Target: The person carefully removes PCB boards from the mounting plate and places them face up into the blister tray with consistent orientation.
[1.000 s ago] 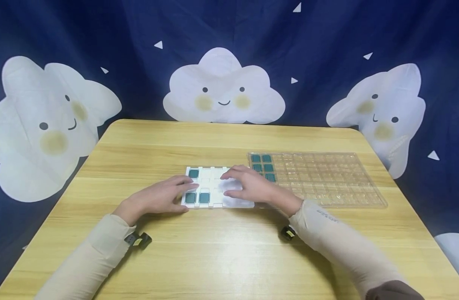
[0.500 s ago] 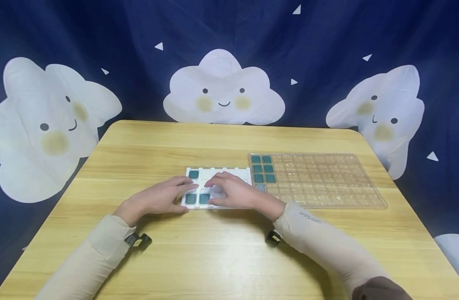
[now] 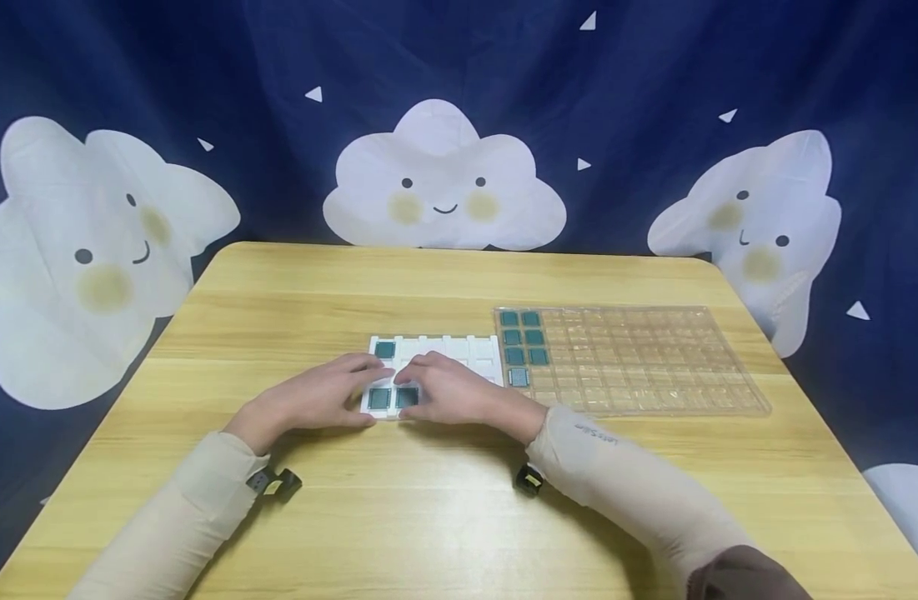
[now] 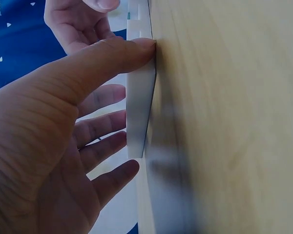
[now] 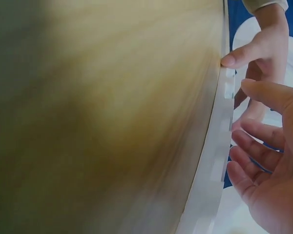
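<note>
A white compartment tray [image 3: 483, 350] lies on the table with three green square chips visible in it. One chip [image 3: 385, 350] sits in the far left slot, one [image 3: 379, 399] in the near left slot, and another chip [image 3: 406, 397] beside that. My left hand [image 3: 319, 390] steadies the tray's left end; in the left wrist view its thumb [image 4: 141, 48] presses the near edge while other fingers touch the top. My right hand [image 3: 451, 390] is over the tray, thumb and index spread at the second near chip. Its palm hides several slots.
A clear plastic tray [image 3: 631, 362] stands to the right of the white one, with several green chips [image 3: 534, 337] in its left columns and one grey-faced chip [image 3: 519, 377] below them. The wooden table [image 3: 428, 517] runs to a dark blue curtain.
My right hand has moved left across the white tray to the second near chip, uncovering the tray's right end and the grey-faced chip. My left hand has stayed in place.
</note>
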Available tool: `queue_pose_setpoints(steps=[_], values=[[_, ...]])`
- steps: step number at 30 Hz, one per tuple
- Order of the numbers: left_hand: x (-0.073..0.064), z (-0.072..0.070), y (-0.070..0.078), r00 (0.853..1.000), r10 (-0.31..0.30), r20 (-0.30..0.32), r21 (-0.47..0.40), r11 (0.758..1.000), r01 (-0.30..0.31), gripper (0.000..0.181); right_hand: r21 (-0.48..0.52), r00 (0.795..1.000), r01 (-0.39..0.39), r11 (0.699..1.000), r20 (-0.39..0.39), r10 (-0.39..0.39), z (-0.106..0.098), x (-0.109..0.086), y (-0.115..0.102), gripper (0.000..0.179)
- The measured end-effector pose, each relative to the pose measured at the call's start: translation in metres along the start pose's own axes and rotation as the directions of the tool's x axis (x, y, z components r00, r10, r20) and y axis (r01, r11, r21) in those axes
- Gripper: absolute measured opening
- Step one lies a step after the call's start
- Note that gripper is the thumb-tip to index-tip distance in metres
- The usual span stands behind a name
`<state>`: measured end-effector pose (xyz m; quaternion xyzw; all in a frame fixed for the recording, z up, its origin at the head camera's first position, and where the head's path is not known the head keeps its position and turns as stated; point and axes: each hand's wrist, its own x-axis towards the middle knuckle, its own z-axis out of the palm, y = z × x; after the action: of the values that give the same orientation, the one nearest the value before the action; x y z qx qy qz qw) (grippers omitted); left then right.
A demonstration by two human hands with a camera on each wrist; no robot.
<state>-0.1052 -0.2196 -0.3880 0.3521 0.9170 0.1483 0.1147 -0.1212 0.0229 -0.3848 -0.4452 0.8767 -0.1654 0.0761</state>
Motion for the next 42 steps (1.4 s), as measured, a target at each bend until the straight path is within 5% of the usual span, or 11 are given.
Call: queue_pose_setpoints(steps=[18, 42], values=[[-0.0005, 0.0019, -0.0006, 1.0, 0.003, -0.02, 0.022, 1.0, -0.002, 0.073, -0.157, 0.999, -0.041, 0.987, 0.003, 0.041, 0.0006, 0.0057, -0.0098, 0.039], [-0.0003, 0.0017, -0.0003, 1.0, -0.019, 0.001, 0.024, 1.0, 0.019, 0.074, -0.109, 0.999, -0.045, 0.993, -0.011, 0.044, -0.004, 0.0047, -0.0083, 0.036]])
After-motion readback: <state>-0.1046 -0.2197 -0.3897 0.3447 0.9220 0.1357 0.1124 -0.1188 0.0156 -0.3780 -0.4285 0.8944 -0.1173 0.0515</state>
